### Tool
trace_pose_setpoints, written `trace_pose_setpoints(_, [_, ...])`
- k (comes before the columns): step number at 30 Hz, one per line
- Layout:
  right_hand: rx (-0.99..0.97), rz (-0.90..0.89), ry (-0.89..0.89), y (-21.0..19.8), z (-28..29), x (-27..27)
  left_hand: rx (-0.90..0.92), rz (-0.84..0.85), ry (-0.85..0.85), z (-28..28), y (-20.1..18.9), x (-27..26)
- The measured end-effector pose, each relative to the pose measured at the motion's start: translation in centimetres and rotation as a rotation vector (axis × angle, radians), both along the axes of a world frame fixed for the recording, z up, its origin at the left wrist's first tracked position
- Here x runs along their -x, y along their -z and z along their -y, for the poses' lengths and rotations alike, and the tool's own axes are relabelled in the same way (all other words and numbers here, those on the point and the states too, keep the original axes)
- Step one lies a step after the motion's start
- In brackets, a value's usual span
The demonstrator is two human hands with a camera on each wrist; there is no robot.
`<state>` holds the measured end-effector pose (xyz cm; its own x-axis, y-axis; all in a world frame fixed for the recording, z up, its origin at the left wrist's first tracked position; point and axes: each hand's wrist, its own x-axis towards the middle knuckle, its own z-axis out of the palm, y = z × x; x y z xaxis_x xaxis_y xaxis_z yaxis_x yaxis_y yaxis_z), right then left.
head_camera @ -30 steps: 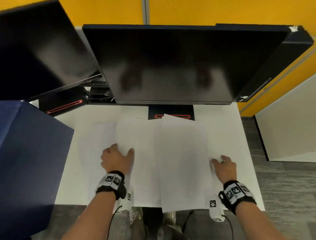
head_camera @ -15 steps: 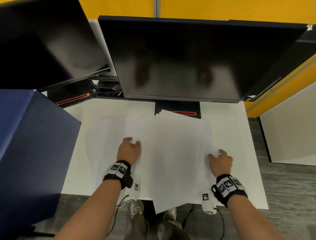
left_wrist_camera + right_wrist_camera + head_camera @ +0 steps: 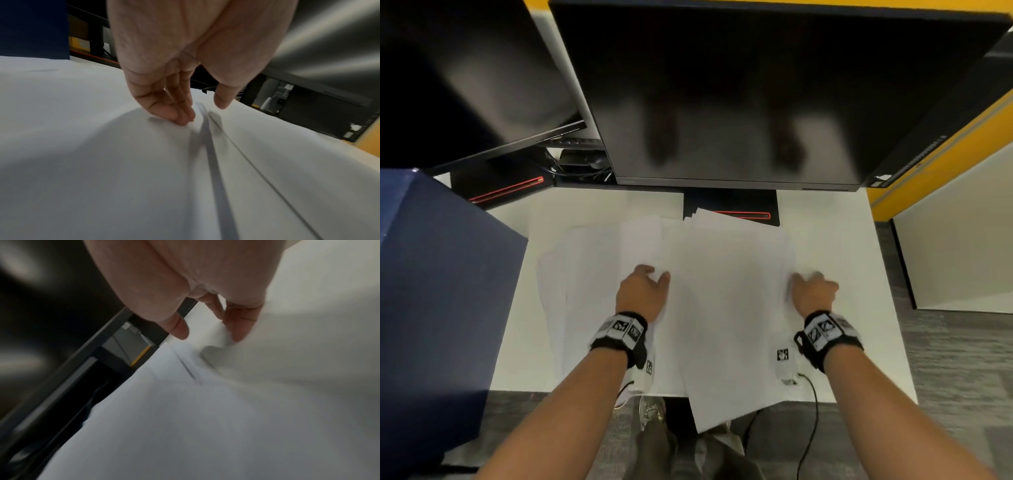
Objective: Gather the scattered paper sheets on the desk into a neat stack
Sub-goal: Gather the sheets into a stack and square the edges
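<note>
The plain white paper sheets (image 3: 726, 301) lie in a loose, overlapping pile on the middle of the white rectangular table (image 3: 859, 274). Their edges are not aligned: some sheets stick out to the left, one corner at the back lies over the black monitor base with a red stripe (image 3: 743, 209), and one sheet hangs over the near edge of the table.

The left hand (image 3: 643, 291) rests on the left part of the pile. In the left wrist view its fingers (image 3: 176, 113) are held together and nearly straight, the tips press down on the paper, and the thumb is just above the sheet beside a raised paper edge. It is open and grips nothing.

The right hand (image 3: 813, 291) is at the right edge of the pile. Its fingers (image 3: 240, 327) are relaxed and touch the border of the top sheets; this view is blurred, but no grasp shows.

A large dark monitor screen (image 3: 739, 102) stands behind the pile, and a dark blue panel (image 3: 441, 291) is at the left of the table.
</note>
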<state>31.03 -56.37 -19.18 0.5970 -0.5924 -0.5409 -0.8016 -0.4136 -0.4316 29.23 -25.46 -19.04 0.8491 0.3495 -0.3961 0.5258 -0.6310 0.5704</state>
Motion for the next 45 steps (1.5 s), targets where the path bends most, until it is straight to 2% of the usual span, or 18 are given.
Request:
trace_pose_setpoints(3, [-0.073,0.081,-0.159,0.3,-1.7,-4.3,0.000,0.036,0.019,1.6,0.9,-3.0])
trace_pose_setpoints(6, [-0.197,0.196,-0.297,-0.1,-3.3,-6.3,0.027,0.069,0.036,2.6,0.8,-4.2])
trace_pose_setpoints(9, [-0.170,0.288,-0.188,-0.7,-1.8,-5.4,0.043,0.112,-0.037,0.8,0.0,-3.8])
trace_pose_setpoints(10, [-0.111,0.268,-0.140,-0.4,-0.9,-4.8,0.033,0.083,-0.027,0.0,-0.3,-3.3])
trace_pose_setpoints(13, [0.008,0.032,-0.108,0.0,-0.8,-2.6,0.014,-0.044,0.049,-0.5,-0.5,-1.8])
trace_pose_setpoints(15, [-0.005,-0.009,-0.172,0.5,-3.0,-1.6,0.013,-0.069,0.116,0.8,0.0,-0.7])
trace_pose_setpoints(18, [-0.001,-0.022,-0.308,1.4,-5.4,-0.5,0.029,-0.030,0.114,2.3,0.6,0.7])
trace_pose_setpoints(20, [-0.020,-0.023,-0.259,1.4,-4.7,0.2,0.047,-0.007,0.105,0.8,0.7,1.6])
trace_pose_setpoints(22, [-0.040,0.004,-0.203,1.3,-2.7,1.2,-0.067,0.033,0.053,-2.8,0.5,2.3])
trace_pose_setpoints(24, [-0.083,0.047,-0.154,1.3,-0.6,2.2,-0.231,0.012,-0.143,-7.4,0.6,3.0])
trace_pose_setpoints(25, [-0.116,0.077,-0.119,1.4,0.3,2.7,-0.255,-0.030,-0.267,-9.2,0.6,3.3])
trace_pose_setpoints(27, [-0.173,0.132,-0.067,1.4,0.9,3.2,-0.194,-0.108,-0.416,-11.2,0.4,3.9])
trace_pose_setpoints(29, [-0.214,0.152,-0.059,1.3,0.1,3.2,-0.098,-0.126,-0.425,-11.4,0.8,4.0])
trace_pose_setpoints(33, [-0.239,0.174,-0.148,0.8,-3.2,2.7,0.018,-0.071,-0.357,-9.0,0.8,3.6])
trace_pose_setpoints(39, [-0.245,0.134,-0.281,1.7,-5.6,2.9,0.183,-0.052,-0.071,-3.9,0.8,3.4])
trace_pose_setpoints(41, [-0.226,0.146,-0.268,1.8,-5.2,3.0,0.223,-0.053,-0.017,-3.4,0.7,3.1])
trace_pose_setpoints(45, [-0.166,0.208,-0.128,2.3,-3.2,3.5,0.338,-0.027,-0.068,-4.2,-0.8,2.5])
